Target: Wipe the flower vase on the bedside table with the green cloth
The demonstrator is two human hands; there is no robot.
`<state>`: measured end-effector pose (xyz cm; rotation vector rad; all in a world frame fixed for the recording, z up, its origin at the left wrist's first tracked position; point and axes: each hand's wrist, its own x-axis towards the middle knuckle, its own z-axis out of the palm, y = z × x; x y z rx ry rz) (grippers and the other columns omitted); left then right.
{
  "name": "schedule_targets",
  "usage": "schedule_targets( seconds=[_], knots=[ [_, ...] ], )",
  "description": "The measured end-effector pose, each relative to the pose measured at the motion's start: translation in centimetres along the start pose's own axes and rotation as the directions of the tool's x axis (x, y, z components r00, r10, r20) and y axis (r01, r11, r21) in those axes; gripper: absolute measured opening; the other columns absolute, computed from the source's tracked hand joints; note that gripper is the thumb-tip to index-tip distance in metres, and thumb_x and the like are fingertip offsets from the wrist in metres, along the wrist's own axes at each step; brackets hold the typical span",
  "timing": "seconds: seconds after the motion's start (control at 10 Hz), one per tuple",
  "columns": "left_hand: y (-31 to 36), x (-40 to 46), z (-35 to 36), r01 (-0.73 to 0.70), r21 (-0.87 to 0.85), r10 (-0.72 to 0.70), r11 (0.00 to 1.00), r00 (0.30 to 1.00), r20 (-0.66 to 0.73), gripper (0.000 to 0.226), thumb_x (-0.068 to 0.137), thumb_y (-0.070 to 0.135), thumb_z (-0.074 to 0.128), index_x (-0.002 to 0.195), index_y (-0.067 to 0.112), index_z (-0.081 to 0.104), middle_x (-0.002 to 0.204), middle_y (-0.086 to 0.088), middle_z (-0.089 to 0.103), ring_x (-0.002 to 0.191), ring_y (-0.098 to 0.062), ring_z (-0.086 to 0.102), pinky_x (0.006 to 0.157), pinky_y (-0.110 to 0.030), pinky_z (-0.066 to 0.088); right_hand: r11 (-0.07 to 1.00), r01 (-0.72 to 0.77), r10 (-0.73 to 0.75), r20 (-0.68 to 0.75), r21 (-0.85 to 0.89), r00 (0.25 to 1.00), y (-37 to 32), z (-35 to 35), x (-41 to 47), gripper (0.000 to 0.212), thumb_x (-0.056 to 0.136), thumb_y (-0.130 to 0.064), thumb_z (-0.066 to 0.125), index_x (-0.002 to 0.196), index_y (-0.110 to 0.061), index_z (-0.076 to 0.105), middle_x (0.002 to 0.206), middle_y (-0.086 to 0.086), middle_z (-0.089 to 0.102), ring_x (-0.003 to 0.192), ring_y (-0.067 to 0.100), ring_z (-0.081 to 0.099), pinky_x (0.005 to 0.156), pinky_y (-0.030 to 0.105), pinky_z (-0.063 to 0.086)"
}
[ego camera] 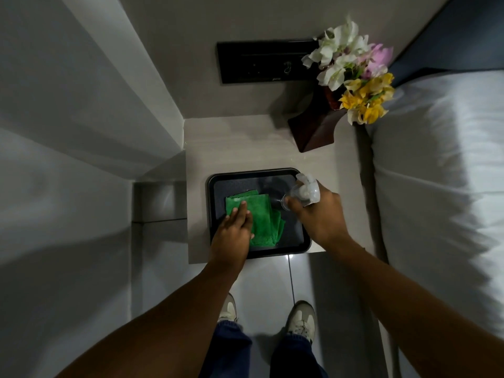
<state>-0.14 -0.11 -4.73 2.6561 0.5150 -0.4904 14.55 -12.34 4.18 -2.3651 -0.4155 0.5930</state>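
A dark brown vase (pixel 313 129) with white, pink and yellow flowers (pixel 354 75) stands at the back right of the pale bedside table (pixel 231 143). A folded green cloth (pixel 261 216) lies in a black tray (pixel 300 241) at the table's front. My left hand (pixel 234 227) rests flat on the cloth's left part, fingers spread. Over the tray's right side, my right hand (pixel 319 214) grips a clear spray bottle (pixel 302 193), which lies tilted with its white nozzle pointing away from me. Both hands are well in front of the vase.
A bed with white bedding (pixel 436 186) runs along the right, close against the table. A black switch panel (pixel 261 61) is set in the wall behind the table. Grey walls close in on the left. My feet in pale shoes (pixel 300 320) stand on the tiled floor.
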Motion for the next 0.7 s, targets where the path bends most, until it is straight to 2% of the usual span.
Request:
schedule_targets(
  seconds=[0.1, 0.2, 0.3, 0.4, 0.5, 0.6, 0.7],
  knots=[
    [0.1, -0.1, -0.1, 0.004, 0.035, -0.003, 0.999, 1.000, -0.015, 0.055, 0.097, 0.018, 0.045, 0.145, 0.002, 0.023, 0.158, -0.012, 0.005, 0.143, -0.034, 0.015, 0.114, -0.040, 0.014, 0.999, 0.013, -0.013, 0.001, 0.048, 1.000, -0.4, 0.4, -0.6, 0.031, 0.082, -0.030, 0.073, 0.106, -0.013, 0.063, 0.095, 0.009, 0.071, 0.084, 0.027, 0.067, 0.078, 0.041, 0.058],
    [0.1, -0.1, -0.1, 0.009, 0.034, -0.009, 0.999, 1.000, -0.012, 0.055, 0.097, 0.019, 0.044, 0.145, 0.003, 0.022, 0.159, -0.012, 0.004, 0.143, -0.034, 0.014, 0.115, -0.040, 0.014, 0.998, 0.038, -0.039, 0.006, 0.051, 0.999, -0.1, 0.6, -0.7, 0.032, 0.082, -0.030, 0.073, 0.106, -0.012, 0.063, 0.095, 0.010, 0.071, 0.085, 0.026, 0.068, 0.077, 0.038, 0.058],
    [-0.2, 0.0, 0.3, -0.003, 0.050, 0.004, 0.999, 1.000, -0.026, 0.057, 0.097, 0.022, 0.044, 0.146, 0.005, 0.019, 0.159, -0.011, 0.002, 0.143, -0.033, 0.012, 0.115, -0.039, 0.013, 0.990, 0.054, -0.055, 0.005, 0.128, 0.998, 0.5, 0.8, -0.8, 0.035, 0.083, -0.029, 0.072, 0.112, -0.012, 0.061, 0.100, 0.009, 0.071, 0.089, 0.024, 0.067, 0.079, 0.035, 0.058],
    [-0.2, -0.2, 0.2, 0.000, 0.019, 0.000, 1.000, 1.000, -0.016, 0.058, 0.095, 0.022, 0.048, 0.145, 0.006, 0.023, 0.158, -0.010, 0.005, 0.143, -0.033, 0.016, 0.115, -0.040, 0.015, 0.987, 0.057, -0.058, 0.003, 0.152, 0.998, 0.7, 1.3, -1.1, 0.039, 0.085, -0.030, 0.069, 0.119, -0.014, 0.058, 0.105, 0.007, 0.069, 0.094, 0.021, 0.066, 0.081, 0.029, 0.055],
    [-0.1, -0.3, -0.8, 0.033, -0.063, -0.033, 0.997, 0.999, -0.004, 0.057, 0.093, 0.023, 0.054, 0.143, 0.009, 0.031, 0.158, -0.005, 0.012, 0.142, -0.029, 0.020, 0.115, -0.041, 0.022, 0.980, 0.052, -0.060, 0.036, 0.191, 0.998, 0.6, 2.1, -1.1, 0.055, 0.089, -0.036, 0.064, 0.137, -0.017, 0.044, 0.123, 0.005, 0.063, 0.111, 0.022, 0.062, 0.090, 0.027, 0.052],
    [0.3, -0.1, -2.4, 0.042, -0.103, -0.045, 0.994, 0.999, -0.023, 0.055, 0.091, 0.023, 0.057, 0.140, 0.009, 0.039, 0.157, -0.006, 0.020, 0.140, -0.028, 0.026, 0.113, -0.039, 0.027, 0.981, 0.035, -0.051, 0.078, 0.188, 0.996, 0.0, 2.0, -0.6, 0.082, 0.084, -0.046, 0.065, 0.150, -0.023, 0.022, 0.147, 0.004, 0.048, 0.129, 0.023, 0.051, 0.104, 0.035, 0.046],
    [0.8, -0.9, -5.2, -0.019, -0.098, 0.015, 0.995, 0.999, -0.033, 0.056, 0.091, 0.027, 0.056, 0.141, 0.011, 0.038, 0.158, -0.009, 0.016, 0.138, -0.031, 0.028, 0.113, -0.038, 0.026, 0.988, 0.009, -0.022, 0.082, 0.157, 0.996, -0.3, 0.8, -1.7, 0.111, 0.071, -0.053, 0.076, 0.152, -0.030, 0.005, 0.154, 0.003, 0.038, 0.137, 0.027, 0.043, 0.112, 0.041, 0.038]
  ],
)
